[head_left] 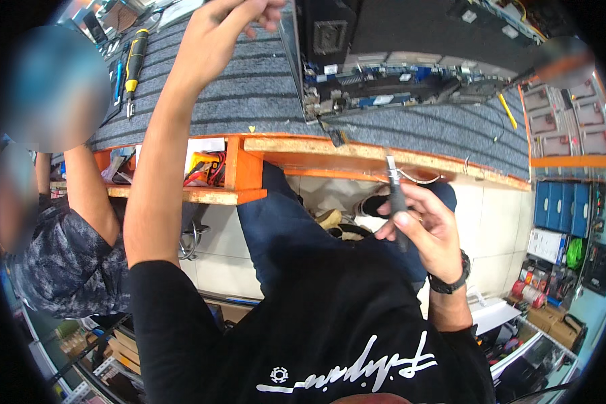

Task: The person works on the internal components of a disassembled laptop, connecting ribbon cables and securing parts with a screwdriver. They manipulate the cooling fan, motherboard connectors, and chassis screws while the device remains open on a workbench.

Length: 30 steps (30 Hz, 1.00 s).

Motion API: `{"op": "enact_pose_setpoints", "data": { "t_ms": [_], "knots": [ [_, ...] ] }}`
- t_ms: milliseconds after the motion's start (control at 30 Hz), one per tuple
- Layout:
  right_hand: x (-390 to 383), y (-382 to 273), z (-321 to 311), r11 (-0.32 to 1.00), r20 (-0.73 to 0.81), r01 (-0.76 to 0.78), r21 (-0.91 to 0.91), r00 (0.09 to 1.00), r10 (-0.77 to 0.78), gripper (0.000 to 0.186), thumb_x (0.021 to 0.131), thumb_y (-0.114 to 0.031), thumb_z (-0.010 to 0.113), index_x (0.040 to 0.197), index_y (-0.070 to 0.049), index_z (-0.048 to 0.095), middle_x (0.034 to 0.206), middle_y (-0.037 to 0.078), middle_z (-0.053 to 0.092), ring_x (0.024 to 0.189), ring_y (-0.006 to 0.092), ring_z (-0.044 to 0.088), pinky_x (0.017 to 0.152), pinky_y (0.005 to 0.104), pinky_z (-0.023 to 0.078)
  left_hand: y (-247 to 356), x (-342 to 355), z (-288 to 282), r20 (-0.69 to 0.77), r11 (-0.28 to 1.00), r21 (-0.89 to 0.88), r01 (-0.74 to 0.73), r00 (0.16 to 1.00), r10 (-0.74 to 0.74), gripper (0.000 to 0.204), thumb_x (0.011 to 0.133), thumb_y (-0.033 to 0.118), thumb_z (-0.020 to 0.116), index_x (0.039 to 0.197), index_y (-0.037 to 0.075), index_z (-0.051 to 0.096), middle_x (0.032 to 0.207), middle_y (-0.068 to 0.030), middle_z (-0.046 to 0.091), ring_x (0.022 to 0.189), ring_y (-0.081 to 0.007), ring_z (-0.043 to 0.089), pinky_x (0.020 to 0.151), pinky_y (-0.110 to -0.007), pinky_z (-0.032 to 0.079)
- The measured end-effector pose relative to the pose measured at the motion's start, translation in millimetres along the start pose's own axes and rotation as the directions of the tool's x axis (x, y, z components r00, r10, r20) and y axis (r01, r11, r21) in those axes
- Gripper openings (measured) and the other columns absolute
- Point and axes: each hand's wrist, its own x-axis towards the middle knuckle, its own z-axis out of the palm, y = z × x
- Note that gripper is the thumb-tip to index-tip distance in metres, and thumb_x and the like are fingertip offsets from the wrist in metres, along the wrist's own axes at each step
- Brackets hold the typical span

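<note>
My right hand (425, 225) is closed around a slim dark-handled tool (397, 198) with a short flat metal tip pointing up toward the bench edge. It hangs over my lap, just in front of the bench. My left hand (239, 17) reaches to the top of the view, beside the left edge of an opened electronic device (411, 84). Its fingers are curled and partly cut off by the frame; what they hold, if anything, is hidden. The device has a dark body, with bare circuit boards and connectors along its near side. It rests on the grey striped mat (229, 101).
A yellow-and-black screwdriver (136, 64) lies at the mat's left. A yellow stick-like tool (508, 111) is right of the device, near an orange-edged parts tray (569, 161). An open drawer compartment holds a yellow meter (204, 165). A co-worker (67, 249) sits at left.
</note>
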Motion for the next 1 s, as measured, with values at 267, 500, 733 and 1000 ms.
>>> {"op": "enact_pose_setpoints", "data": {
  "t_ms": [267, 500, 733, 1000],
  "knots": [
    [-1, 11, 41, 0.987, -0.087, 0.062, -0.149, 0.993, -0.075, 0.041, 0.113, -0.019, 0.057, 0.148, 0.002, 0.053, 0.082, 0.004, 0.066, 0.071, 0.0079, 0.062, 0.066, 0.0255, 0.048, 79, -116, 65, 0.151, 0.969, -0.052, 0.242, 0.961, -0.232, 0.035, 0.101, 0.007, 0.067, 0.135, -0.002, 0.068, 0.128, -0.0114, 0.073, 0.118, -0.0174, 0.068, 0.099, -0.032, 0.052],
    [29, 17, 43, 0.934, -0.209, 0.151, -0.323, 0.951, -0.226, 0.036, 0.108, -0.018, 0.068, 0.137, 0.003, 0.065, 0.073, -0.004, 0.06, 0.067, 0.001, 0.049, 0.061, 0.0222, 0.038, 74, -132, 91, -0.051, 0.953, -0.039, 0.302, 0.951, -0.304, 0.034, 0.1, 0.011, 0.075, 0.132, -0.001, 0.072, 0.116, -0.0068, 0.078, 0.105, -0.0127, 0.069, 0.091, -0.027, 0.053],
    [29, 10, 55, 0.899, -0.214, 0.265, -0.347, 0.911, -0.351, 0.037, 0.106, -0.017, 0.071, 0.135, 0.003, 0.065, 0.074, -0.003, 0.064, 0.066, 0.0015, 0.05, 0.063, 0.0215, 0.038, 72, -135, 98, -0.089, 0.971, 0.038, 0.238, 0.968, -0.234, 0.031, 0.098, 0.009, 0.077, 0.129, 0.003, 0.076, 0.116, -0.0081, 0.079, 0.101, -0.0107, 0.069, 0.083, -0.024, 0.05],
    [39, 30, 66, 0.926, -0.045, 0.142, -0.35, 0.985, -0.168, 0.034, 0.108, -0.02, 0.068, 0.135, 0.0, 0.064, 0.07, 0.0, 0.064, 0.064, 0.0049, 0.056, 0.061, 0.0245, 0.044, 72, -134, 98, -0.088, 0.968, 0.069, 0.242, 0.968, -0.235, 0.03, 0.097, 0.006, 0.076, 0.127, 0.002, 0.075, 0.114, -0.0083, 0.079, 0.101, -0.0128, 0.071, 0.083, -0.027, 0.051]
  ]
}}
